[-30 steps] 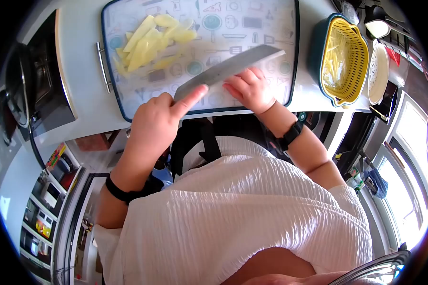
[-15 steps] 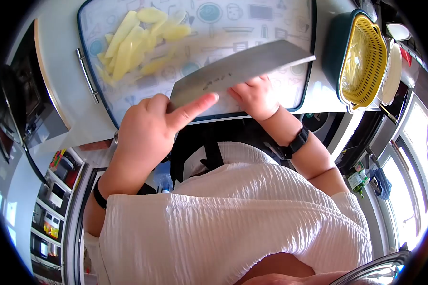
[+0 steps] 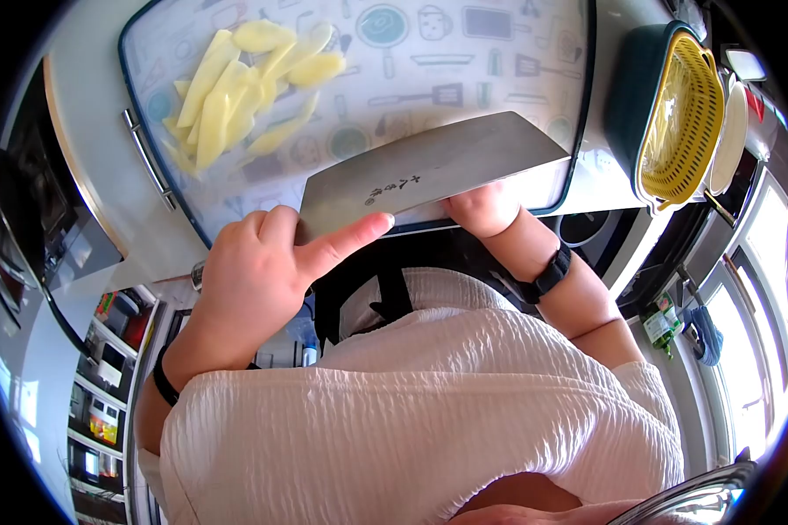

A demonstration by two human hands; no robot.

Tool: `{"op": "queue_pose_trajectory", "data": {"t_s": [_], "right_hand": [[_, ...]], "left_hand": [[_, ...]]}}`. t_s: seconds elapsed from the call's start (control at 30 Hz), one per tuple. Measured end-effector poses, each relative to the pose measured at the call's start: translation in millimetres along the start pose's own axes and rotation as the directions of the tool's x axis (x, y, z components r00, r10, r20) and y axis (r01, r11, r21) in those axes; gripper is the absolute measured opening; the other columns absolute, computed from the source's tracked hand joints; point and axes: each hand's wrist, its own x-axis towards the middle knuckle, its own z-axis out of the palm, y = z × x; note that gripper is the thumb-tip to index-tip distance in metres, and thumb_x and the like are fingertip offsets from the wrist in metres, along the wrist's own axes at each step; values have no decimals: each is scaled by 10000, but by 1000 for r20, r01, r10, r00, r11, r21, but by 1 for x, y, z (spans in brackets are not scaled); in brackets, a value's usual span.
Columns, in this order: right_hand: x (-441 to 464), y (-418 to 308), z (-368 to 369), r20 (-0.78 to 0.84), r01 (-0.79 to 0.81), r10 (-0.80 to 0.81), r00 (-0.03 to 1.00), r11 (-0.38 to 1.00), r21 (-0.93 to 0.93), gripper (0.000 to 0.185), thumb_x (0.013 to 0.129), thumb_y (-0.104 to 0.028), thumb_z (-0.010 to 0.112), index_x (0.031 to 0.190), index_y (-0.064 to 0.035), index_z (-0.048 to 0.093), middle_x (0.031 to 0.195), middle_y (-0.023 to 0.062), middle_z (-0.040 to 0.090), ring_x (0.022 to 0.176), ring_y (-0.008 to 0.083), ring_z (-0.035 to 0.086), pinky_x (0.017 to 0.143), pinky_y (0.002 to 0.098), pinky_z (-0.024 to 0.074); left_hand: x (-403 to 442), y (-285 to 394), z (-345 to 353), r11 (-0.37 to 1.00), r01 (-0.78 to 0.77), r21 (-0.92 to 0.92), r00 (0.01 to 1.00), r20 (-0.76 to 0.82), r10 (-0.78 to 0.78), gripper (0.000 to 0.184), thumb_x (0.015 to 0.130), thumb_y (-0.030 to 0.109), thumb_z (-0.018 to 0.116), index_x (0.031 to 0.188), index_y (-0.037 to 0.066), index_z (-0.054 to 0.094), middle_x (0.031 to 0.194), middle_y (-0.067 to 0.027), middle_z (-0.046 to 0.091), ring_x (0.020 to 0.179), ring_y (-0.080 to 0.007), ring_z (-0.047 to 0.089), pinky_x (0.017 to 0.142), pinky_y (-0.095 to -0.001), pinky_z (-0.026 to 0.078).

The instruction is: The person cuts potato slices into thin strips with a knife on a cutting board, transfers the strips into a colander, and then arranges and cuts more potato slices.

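My left hand is wrapped round the handle end of a cleaver, its thumb stretched out along the near side of the blade. The broad steel blade bears dark printed characters and tilts over the front edge of a cutting board. Behind the blade's lower edge is my right hand; its fingers are hidden, so I cannot tell whether they touch the steel. Pale yellow slices, apparently potato, lie in a loose pile at the board's far left, away from both hands.
A dark green basin with a yellow strainer basket stands right of the board, with clear plastic inside. The board has a dark rim and a metal handle at its left. Shelves with packets are below left; a window is at right.
The cleaver has come down and nearer to my body, its flat face turned more to view. My right hand's fingers, partly seen before, are now hidden behind the blade. The slices lie unchanged.
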Motion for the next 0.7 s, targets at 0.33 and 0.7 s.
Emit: {"op": "queue_pose_trajectory", "data": {"t_s": [0.33,0.7], "right_hand": [[9,-3,-4,-56,10,-7,998,998,64,231,768,-72,677,998,-51,684,967,133,656,860,331,633,751,402,517],[10,-4,-7,-60,8,1,998,990,138,168,776,-87,689,942,-58,694,916,126,659,826,339,637,716,402,518]], "left_hand": [[1,-2,-3,998,11,-59,1000,21,-10,740,804,85,603,1434,430,425,706,-19,357,563,-188,424,474,-296,390],[24,5,-2,998,-46,-37,998,33,47,856,780,67,601,1500,417,299,691,-31,364,547,-166,401,461,-285,386]]}}
